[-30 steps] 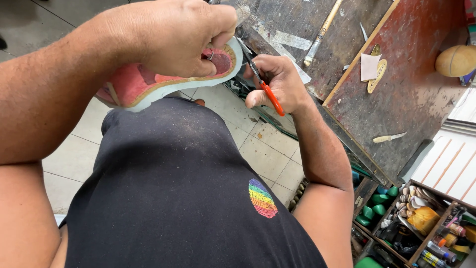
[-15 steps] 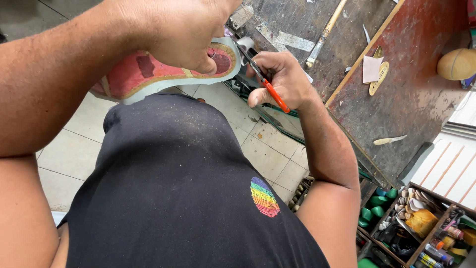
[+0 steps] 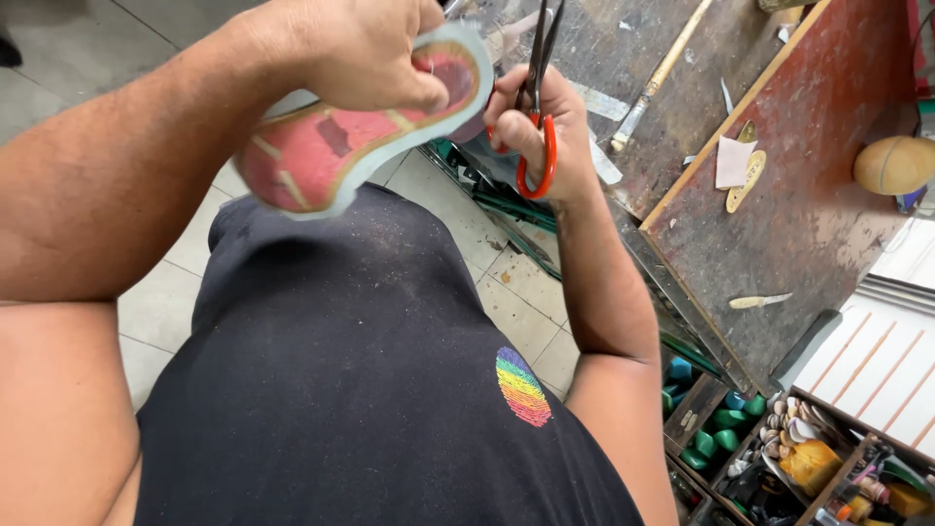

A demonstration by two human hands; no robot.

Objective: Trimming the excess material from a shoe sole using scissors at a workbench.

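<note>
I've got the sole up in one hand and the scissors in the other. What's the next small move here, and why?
Probably bring the scissors back to the pale rim of the shoe sole. The left hand grips the sole at its upper end, pink face towards the camera. The right hand holds the orange-handled scissors with blades pointing up and nearly closed, clear of the sole's edge, so nothing is being cut just now.

Dark metal blades and glossy orange plastic handles make up the scissors (image 3: 534, 97), beside a matt rubbery shoe sole (image 3: 360, 136), above a scuffed wooden workbench (image 3: 808, 205).
</note>
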